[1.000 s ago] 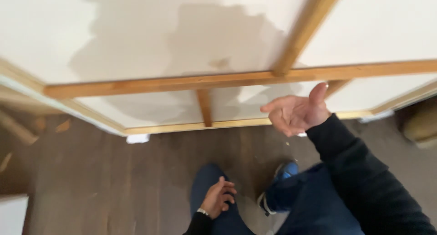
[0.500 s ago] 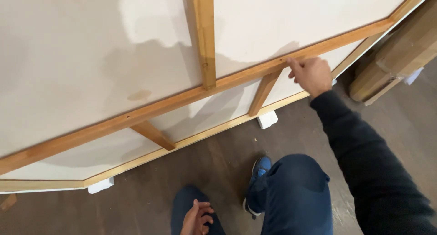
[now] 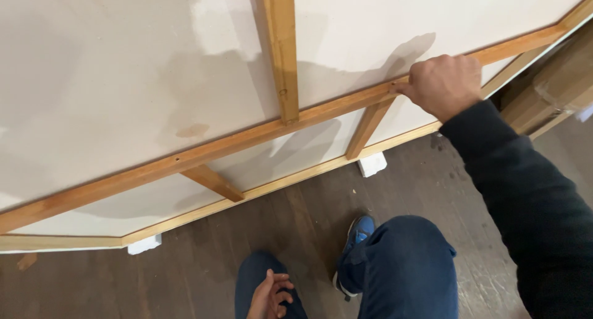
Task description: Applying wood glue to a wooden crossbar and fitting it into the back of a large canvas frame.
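Right, checking the head view: right hand point(image 3: 441, 84) at upper right of frame, knuckles up, fingers curled over the long wooden crossbar point(image 3: 204, 151) of the big white panel frame point(image 3: 123, 78), so clenched on the bar near where a short brace point(image 3: 365, 128) meets it. Crossbar runs diagonally from lower left to upper right. Left hand point(image 3: 267, 297) sits at bottom centre, loosely half-curled on the knee, holding nothing. Panel stands on small white blocks point(image 3: 372, 164) on the dark wood floor point(image 3: 296, 220). Blue shoe point(image 3: 358, 232) is planted just in front of it. My read: keep the grip close to that joint, where the bar looks stiffest, and keep pressure off the thin white sheet. Vertical batten point(image 3: 281, 47) at top centre is untouched.
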